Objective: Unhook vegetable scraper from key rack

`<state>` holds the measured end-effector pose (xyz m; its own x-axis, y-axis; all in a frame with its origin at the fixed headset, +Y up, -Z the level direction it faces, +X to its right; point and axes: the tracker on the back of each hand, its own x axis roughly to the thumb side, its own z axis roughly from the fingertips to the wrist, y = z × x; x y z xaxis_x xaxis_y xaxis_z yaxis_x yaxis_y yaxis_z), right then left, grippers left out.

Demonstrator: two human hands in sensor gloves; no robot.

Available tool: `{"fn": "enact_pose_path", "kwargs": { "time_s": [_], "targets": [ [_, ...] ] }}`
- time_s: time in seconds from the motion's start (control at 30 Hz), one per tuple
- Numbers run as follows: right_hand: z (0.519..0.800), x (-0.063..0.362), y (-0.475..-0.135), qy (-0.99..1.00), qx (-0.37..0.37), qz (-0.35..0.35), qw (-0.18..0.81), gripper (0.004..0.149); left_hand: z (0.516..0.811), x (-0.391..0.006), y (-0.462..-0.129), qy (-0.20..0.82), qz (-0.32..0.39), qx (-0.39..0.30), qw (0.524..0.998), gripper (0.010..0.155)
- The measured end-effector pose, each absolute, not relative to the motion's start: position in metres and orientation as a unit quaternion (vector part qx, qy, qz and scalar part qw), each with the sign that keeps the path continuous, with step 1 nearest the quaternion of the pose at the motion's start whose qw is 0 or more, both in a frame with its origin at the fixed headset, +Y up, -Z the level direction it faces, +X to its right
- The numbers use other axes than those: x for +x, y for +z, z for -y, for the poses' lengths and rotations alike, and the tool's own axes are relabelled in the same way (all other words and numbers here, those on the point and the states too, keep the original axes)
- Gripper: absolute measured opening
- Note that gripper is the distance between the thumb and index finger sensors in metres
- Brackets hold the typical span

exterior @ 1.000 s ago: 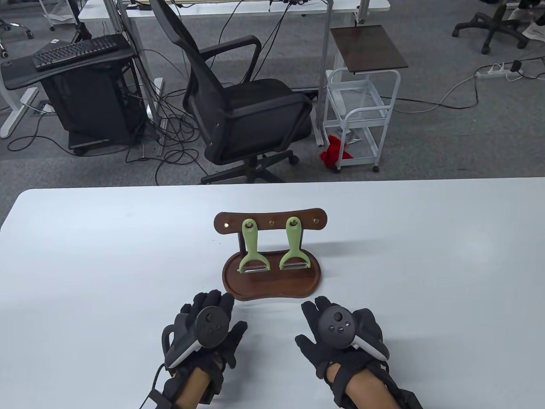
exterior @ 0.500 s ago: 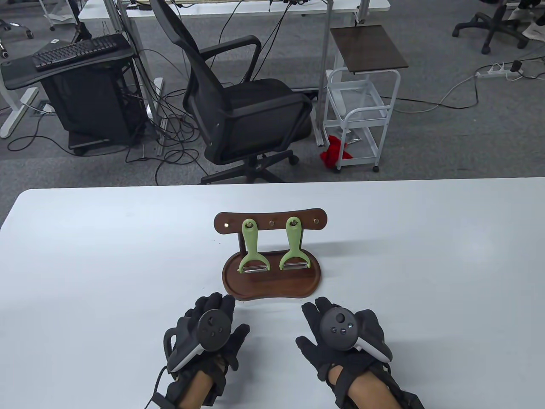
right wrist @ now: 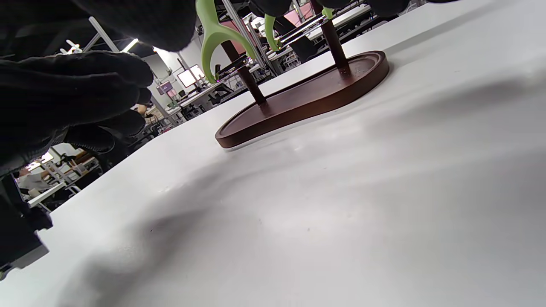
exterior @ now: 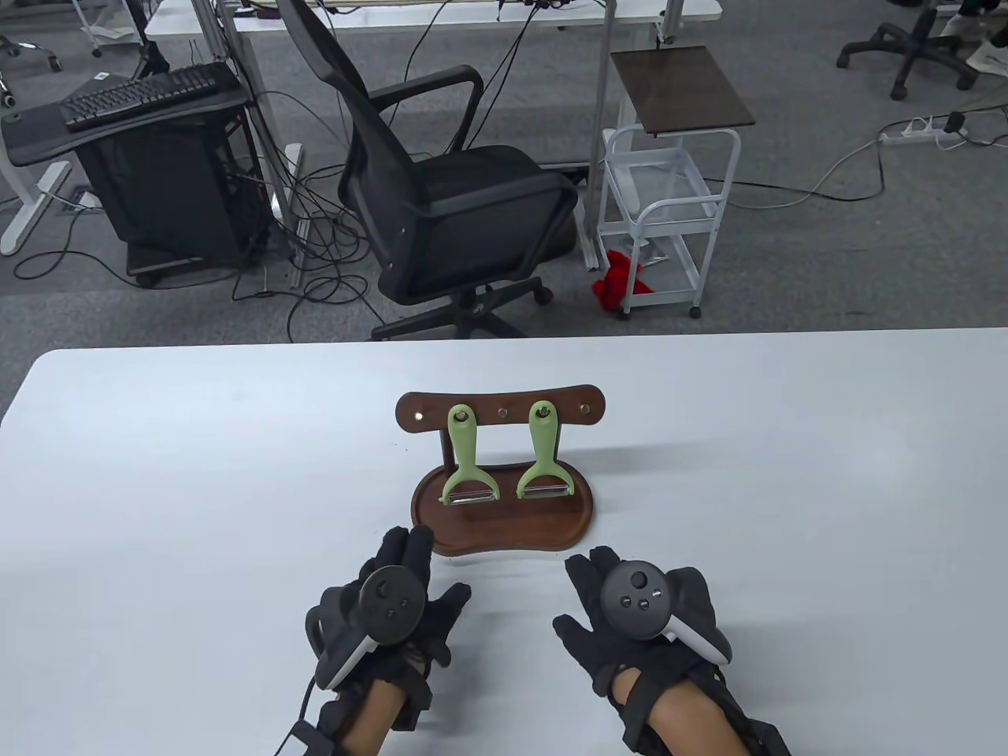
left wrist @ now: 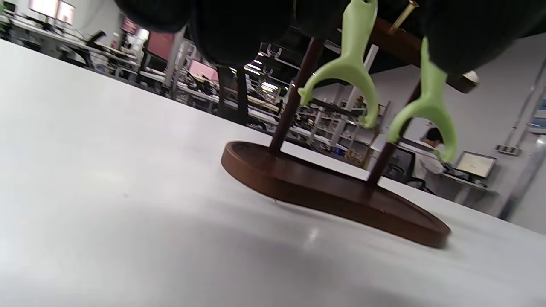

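Two pale green plastic vegetable scrapers, the left one [exterior: 466,459] and the right one [exterior: 542,455], hang by their handle holes from the dark brown wooden key rack [exterior: 501,408] standing on the white table [exterior: 157,472]. Each has a Y-shaped fork with a metal blade. The left hand [exterior: 390,610] and right hand [exterior: 634,614] lie near, fingers relaxed, holding nothing.
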<state>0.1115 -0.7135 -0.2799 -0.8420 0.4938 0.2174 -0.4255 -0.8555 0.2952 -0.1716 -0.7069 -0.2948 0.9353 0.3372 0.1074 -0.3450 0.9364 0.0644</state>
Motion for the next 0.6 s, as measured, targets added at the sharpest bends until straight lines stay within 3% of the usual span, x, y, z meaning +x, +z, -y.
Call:
{"fn": "enact_pose_path", "kwargs": {
  "time_s": [0.6],
  "targets": [
    [0.716,0.113,-0.283,0.954,0.139,-0.119,0.239,0.072,0.681,-0.153,-0.335,0.121,0.004,0.084,0.989,0.086]
  ]
}}
